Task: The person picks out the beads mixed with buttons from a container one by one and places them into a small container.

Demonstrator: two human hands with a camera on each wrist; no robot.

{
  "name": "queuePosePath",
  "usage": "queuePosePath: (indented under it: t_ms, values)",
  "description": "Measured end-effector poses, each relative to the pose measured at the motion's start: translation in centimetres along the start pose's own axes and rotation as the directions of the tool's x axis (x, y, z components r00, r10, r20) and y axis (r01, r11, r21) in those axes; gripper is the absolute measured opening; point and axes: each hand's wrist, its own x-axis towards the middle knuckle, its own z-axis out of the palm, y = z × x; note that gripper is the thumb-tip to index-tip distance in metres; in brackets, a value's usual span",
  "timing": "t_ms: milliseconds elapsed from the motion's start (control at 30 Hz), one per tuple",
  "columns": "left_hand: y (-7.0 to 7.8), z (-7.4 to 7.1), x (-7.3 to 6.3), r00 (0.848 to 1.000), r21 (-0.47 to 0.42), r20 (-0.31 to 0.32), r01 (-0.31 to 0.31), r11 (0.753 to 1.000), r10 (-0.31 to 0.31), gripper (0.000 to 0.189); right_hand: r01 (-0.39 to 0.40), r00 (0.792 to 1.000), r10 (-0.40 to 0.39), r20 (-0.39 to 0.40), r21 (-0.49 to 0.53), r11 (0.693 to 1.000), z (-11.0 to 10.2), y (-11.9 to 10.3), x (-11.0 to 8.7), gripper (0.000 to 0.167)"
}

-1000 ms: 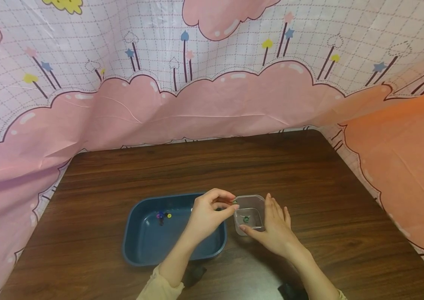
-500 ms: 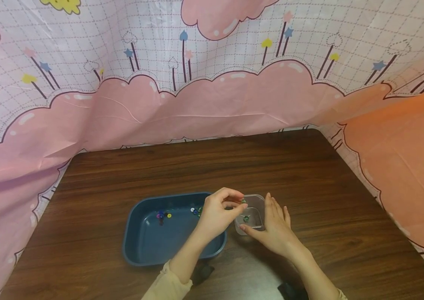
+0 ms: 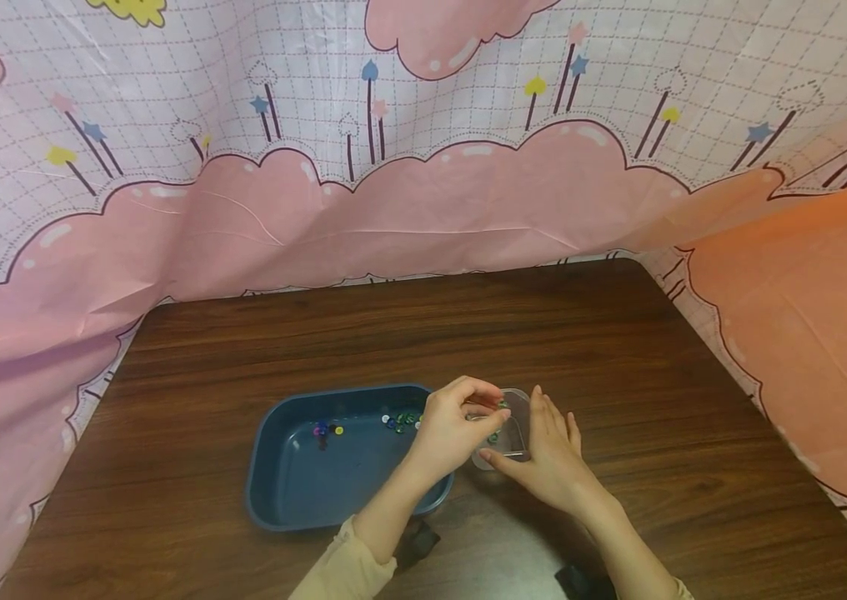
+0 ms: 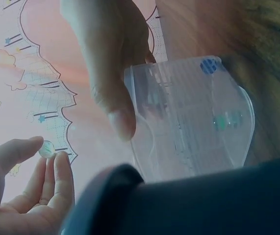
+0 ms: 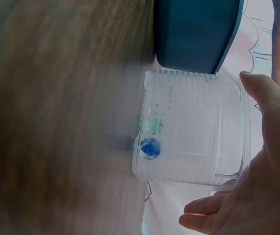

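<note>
My left hand [image 3: 455, 425] pinches a small clear marble [image 4: 46, 149] with a green tint between thumb and fingertips. It is above the left side of a clear plastic box [image 3: 518, 402]. My right hand [image 3: 554, 462] is at the box's right side, fingers straight and spread, thumb along the near rim. In the right wrist view the thumb touches the rim. Inside the box, low down, lies a green piece [image 4: 226, 120]. A round blue piece [image 5: 150, 148] shows near the box's bottom; whether it is inside is hard to tell. My left hand hides part of the box.
A dark blue tray [image 3: 273, 500] stands just left of the box. Several green, blue and white pieces [image 3: 401, 422] lie at its far right, and a purple, blue and yellow cluster [image 3: 328, 431] lies farther left. Wood tabletop [image 3: 303, 333] surrounds both; a patterned curtain [image 3: 393, 217] hangs behind.
My left hand has moved right with the marble, from the box's left edge to over it. More pieces in the tray have come into sight. My right hand has stayed in place.
</note>
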Motion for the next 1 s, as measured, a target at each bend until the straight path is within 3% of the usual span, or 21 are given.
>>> queuePosePath:
  t_ms: [400,1000]
  values:
    - [-0.19,0.84,0.52,0.999,0.019,0.023,0.026,0.999,-0.026,0.021,0.003,1.000,-0.003,0.005,-0.014,1.000,0.06,0.08,0.02,0.120]
    - [0.05,0.88,0.67,0.997,0.090,-0.051,0.056,0.994,-0.051,0.021,-0.004,1.000,0.004,-0.015,-0.033,0.999,0.14,-0.01,0.20,0.120]
